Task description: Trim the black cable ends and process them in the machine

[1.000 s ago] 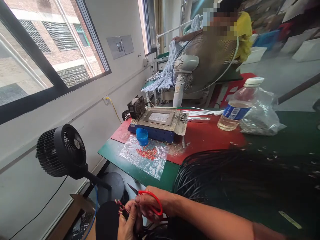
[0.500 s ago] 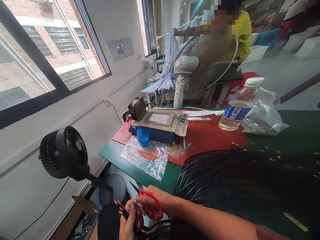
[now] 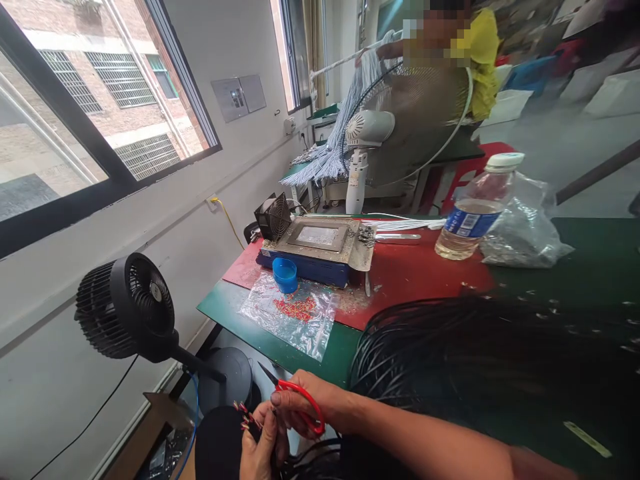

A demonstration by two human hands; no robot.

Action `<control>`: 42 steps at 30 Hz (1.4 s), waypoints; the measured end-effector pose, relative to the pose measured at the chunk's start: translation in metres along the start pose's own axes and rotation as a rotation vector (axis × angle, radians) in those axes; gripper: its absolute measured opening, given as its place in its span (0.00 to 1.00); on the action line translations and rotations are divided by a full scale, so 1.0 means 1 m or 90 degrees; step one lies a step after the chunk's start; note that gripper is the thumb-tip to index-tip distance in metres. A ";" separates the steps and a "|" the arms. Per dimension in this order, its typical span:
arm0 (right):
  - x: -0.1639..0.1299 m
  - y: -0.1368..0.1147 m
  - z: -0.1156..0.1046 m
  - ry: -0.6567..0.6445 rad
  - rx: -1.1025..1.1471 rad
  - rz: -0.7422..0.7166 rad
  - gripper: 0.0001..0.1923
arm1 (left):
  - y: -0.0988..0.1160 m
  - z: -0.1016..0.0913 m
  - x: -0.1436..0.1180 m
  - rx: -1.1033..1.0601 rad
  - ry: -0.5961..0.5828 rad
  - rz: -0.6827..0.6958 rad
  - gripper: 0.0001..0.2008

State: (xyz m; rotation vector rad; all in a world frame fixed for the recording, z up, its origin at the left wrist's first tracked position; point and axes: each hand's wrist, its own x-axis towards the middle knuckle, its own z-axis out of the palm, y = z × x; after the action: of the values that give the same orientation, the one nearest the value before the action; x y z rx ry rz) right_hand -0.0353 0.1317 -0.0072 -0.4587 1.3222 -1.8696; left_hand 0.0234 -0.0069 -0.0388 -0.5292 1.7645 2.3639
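At the bottom of the view, below the table edge, my left hand point(image 3: 260, 447) pinches a small bunch of black wires point(image 3: 243, 417) whose red and bare tips stick out to the upper left. My right hand point(image 3: 305, 403) holds red-handled scissors point(image 3: 295, 397), blades pointing left just above the wire tips. A large bundle of black cables point(image 3: 450, 347) lies on the green table point(image 3: 280, 343) to the right of my hands, and some cables trail down toward my left hand.
A black fan point(image 3: 127, 307) stands at the left. A metal-topped device point(image 3: 320, 247), blue cap point(image 3: 285, 273), plastic bag of red bits point(image 3: 295, 310), water bottle point(image 3: 473, 213) and clear bag point(image 3: 525, 230) sit on the table. Another person handles white cables behind a white fan point(image 3: 367, 130).
My hands stay almost still, shifting slightly. The person at the back has raised the bunch of white cables higher.
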 end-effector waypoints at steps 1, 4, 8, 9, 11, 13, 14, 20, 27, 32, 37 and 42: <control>0.000 0.000 0.000 -0.002 -0.002 -0.001 0.25 | 0.000 0.001 0.000 -0.007 0.007 -0.001 0.15; 0.001 0.000 0.001 0.003 -0.003 0.001 0.25 | 0.004 0.004 -0.001 -0.058 0.055 -0.015 0.18; 0.002 0.002 0.002 0.017 -0.005 0.003 0.24 | 0.008 0.010 -0.004 -0.085 0.097 -0.029 0.21; 0.003 0.004 0.002 0.018 -0.004 0.005 0.24 | 0.009 0.011 -0.004 -0.084 0.101 -0.027 0.21; 0.004 0.007 0.001 0.023 -0.001 0.009 0.24 | 0.010 0.012 -0.006 -0.079 0.103 -0.018 0.20; 0.004 0.009 0.000 0.026 -0.001 0.006 0.23 | 0.010 0.013 -0.006 -0.068 0.098 -0.011 0.19; 0.004 0.009 0.000 0.026 -0.005 0.005 0.23 | 0.010 0.014 -0.006 -0.063 0.097 -0.010 0.19; 0.001 0.001 0.003 0.049 -0.029 0.008 0.22 | 0.007 0.009 -0.004 -0.078 0.113 -0.030 0.21; 0.004 0.002 -0.001 0.148 0.043 -0.065 0.25 | 0.007 0.005 -0.004 -0.080 0.070 -0.028 0.15; 0.003 0.002 0.000 0.107 0.037 -0.068 0.24 | 0.006 0.007 -0.006 -0.088 0.066 -0.064 0.14; 0.004 0.002 0.000 0.125 0.036 -0.075 0.23 | 0.005 0.008 -0.004 -0.087 0.039 -0.057 0.13; 0.005 0.008 -0.001 0.169 -0.148 -0.156 0.20 | 0.011 0.003 -0.001 -0.196 0.097 -0.110 0.10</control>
State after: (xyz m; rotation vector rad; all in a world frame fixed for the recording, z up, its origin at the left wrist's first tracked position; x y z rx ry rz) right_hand -0.0356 0.1276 -0.0151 -0.5244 1.7388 -2.0375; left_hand 0.0202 -0.0073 -0.0277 -0.8853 1.3454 2.5396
